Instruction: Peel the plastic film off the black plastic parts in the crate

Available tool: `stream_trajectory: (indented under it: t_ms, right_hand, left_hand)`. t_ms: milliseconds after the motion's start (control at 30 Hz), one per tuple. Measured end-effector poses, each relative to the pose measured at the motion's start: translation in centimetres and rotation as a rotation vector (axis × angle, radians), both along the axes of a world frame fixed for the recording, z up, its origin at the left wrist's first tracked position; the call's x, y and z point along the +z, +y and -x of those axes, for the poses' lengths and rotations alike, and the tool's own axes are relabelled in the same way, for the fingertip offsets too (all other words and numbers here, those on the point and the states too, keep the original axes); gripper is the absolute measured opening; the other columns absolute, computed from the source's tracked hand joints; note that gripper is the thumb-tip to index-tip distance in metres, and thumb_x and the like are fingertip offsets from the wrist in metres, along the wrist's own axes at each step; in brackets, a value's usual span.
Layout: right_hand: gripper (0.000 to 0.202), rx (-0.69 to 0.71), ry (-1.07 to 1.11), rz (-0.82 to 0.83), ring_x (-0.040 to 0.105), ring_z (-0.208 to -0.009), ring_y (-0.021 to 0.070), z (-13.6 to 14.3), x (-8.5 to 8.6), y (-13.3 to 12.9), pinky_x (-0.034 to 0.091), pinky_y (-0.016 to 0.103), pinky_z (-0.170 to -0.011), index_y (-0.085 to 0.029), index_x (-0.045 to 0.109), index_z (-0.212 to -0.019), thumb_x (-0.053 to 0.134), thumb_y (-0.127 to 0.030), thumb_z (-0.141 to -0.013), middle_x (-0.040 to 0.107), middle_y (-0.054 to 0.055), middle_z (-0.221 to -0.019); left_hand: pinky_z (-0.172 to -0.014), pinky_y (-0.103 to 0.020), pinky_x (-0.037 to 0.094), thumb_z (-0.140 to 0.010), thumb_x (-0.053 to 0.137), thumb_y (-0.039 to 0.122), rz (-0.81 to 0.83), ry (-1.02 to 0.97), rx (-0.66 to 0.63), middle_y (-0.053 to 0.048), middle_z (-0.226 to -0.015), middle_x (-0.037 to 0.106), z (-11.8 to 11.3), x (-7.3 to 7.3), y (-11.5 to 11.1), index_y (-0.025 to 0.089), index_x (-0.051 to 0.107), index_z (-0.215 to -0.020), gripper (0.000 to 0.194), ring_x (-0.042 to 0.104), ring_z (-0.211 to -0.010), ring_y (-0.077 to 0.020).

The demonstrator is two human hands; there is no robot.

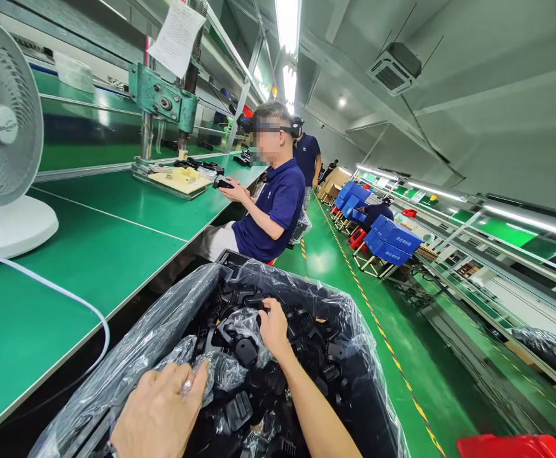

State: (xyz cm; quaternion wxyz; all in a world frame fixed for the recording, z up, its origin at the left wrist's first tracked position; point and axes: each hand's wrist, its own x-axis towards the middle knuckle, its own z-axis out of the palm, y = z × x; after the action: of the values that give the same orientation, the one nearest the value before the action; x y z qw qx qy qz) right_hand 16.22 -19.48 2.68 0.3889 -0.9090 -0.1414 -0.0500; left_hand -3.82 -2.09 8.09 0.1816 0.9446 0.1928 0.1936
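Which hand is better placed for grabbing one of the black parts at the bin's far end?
Probably the right hand: it reaches deeper into the bin, closer to the far parts. The left hand sits nearer the camera, by plastic wrap.

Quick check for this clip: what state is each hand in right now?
Left hand: partly curled at clear plastic wrap; grip can't be told.
Right hand: fingers bent, over the bin; grip can't be told.
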Motion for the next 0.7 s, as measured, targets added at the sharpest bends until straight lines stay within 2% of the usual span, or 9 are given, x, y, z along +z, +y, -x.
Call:
stream_trajectory:
  t_ms: [67, 167, 233, 300, 333, 433, 500, 600, 700]
  right_hand:
    - [0.027, 0.07, -0.034, 0.058, 0.066, -0.104, 0.0201, 1.4, 0.9, -0.7, 0.053, 0.039, -0.095, -0.02, 0.066, -0.121, 0.055, -0.037, -0.103, 0.069, 0.005, -0.112]
    - [0.023, 0.145, -0.004, 0.184, 0.069, -0.094, 0.0216, 4.2, 1.2, -1.5, 0.052, 0.037, -0.088, -0.026, 0.074, -0.102, 0.059, -0.043, -0.1, 0.07, 0.003, -0.097]
    - [0.034, 0.116, 0.015, 0.266, 0.069, -0.095, 0.0276, 5.9, 0.5, -1.7, 0.052, 0.042, -0.085, -0.027, 0.071, -0.117, 0.071, -0.048, -0.09, 0.068, 0.007, -0.109]
    - [0.063, 0.085, 0.035, 0.32, 0.069, -0.097, 0.0315, 7.0, -0.7, -1.5, 0.053, 0.045, -0.083, -0.026, 0.06, -0.136, 0.082, -0.046, -0.08, 0.062, 0.013, -0.126]
    - [0.063, 0.085, 0.048, 0.336, 0.069, -0.097, 0.0308, 7.2, -1.4, -1.3, 0.054, 0.045, -0.082, -0.026, 0.06, -0.135, 0.083, -0.043, -0.079, 0.061, 0.013, -0.128]
    - [0.018, 0.131, 0.085, 0.334, 0.068, -0.088, 0.0212, 6.7, -3.1, -1.0, 0.054, 0.038, -0.082, -0.02, 0.071, -0.103, 0.074, -0.03, -0.089, 0.068, 0.005, -0.106]
    - [0.009, 0.128, 0.076, 0.301, 0.065, -0.085, 0.0174, 5.7, -3.1, -1.2, 0.054, 0.036, -0.084, -0.016, 0.068, -0.09, 0.066, -0.024, -0.095, 0.068, 0.002, -0.093]
    - [0.007, 0.051, 0.003, 0.232, 0.064, -0.096, 0.0176, 4.1, -1.4, -2.1, 0.054, 0.035, -0.088, -0.014, 0.064, -0.096, 0.059, -0.019, -0.098, 0.067, 0.005, -0.107]
    - [0.004, 0.035, -0.038, 0.204, 0.063, -0.082, 0.0151, 3.7, 1.4, -3.4, 0.05, 0.029, -0.077, -0.015, 0.061, -0.095, 0.058, -0.017, -0.095, 0.068, 0.002, -0.095]
  left_hand:
    - [-0.065, -0.033, 0.031, -0.1, 0.042, 0.054, 0.06, 0.013, 0.066, -0.005, -0.071, 0.06, 0.0, 0.3, 0.0, 0.023, 0.052, -0.061, 0.05, 0.054, -0.081, -0.0246]
    - [-0.062, -0.032, 0.032, -0.098, 0.048, 0.059, 0.118, -0.058, 0.149, -0.003, -0.067, 0.055, 0.0, 0.8, -0.3, 0.022, 0.043, -0.056, 0.056, 0.055, -0.08, -0.0222]
    - [-0.06, -0.031, 0.032, -0.099, 0.049, 0.056, 0.127, -0.16, 0.185, -0.002, -0.062, 0.048, 0.3, 1.3, -0.6, 0.022, 0.036, -0.055, 0.057, 0.053, -0.076, -0.0199]
    - [-0.058, -0.031, 0.032, -0.101, 0.045, 0.054, 0.095, -0.212, 0.203, -0.002, -0.062, 0.044, 0.9, 1.6, -0.5, 0.022, 0.033, -0.057, 0.056, 0.051, -0.072, -0.0189]
    - [-0.058, -0.032, 0.031, -0.102, 0.041, 0.054, 0.053, -0.188, 0.185, -0.002, -0.064, 0.044, 1.3, 1.8, -0.2, 0.023, 0.035, -0.059, 0.054, 0.052, -0.071, -0.0194]
    - [-0.057, -0.035, 0.031, -0.102, 0.028, 0.056, -0.11, 0.059, 0.002, -0.003, -0.072, 0.051, 2.3, 1.9, 1.3, 0.023, 0.056, -0.08, 0.048, 0.056, -0.065, -0.0227]
    - [-0.059, -0.037, 0.037, -0.102, 0.028, 0.048, -0.223, 0.248, -0.162, -0.005, -0.077, 0.059, 2.4, 1.6, 2.3, 0.023, 0.064, -0.107, 0.044, 0.061, -0.065, -0.0256]
    - [-0.076, -0.046, 0.046, -0.098, 0.037, 0.024, -0.339, 0.416, -0.352, -0.011, -0.084, 0.069, 1.6, 0.6, 2.6, 0.013, 0.057, -0.142, 0.049, 0.067, -0.08, -0.0324]
    - [-0.079, -0.049, 0.047, -0.091, 0.034, 0.006, -0.327, 0.448, -0.395, -0.015, -0.084, 0.073, 0.0, -0.4, 1.9, 0.008, 0.061, -0.139, 0.055, 0.067, -0.09, -0.0371]
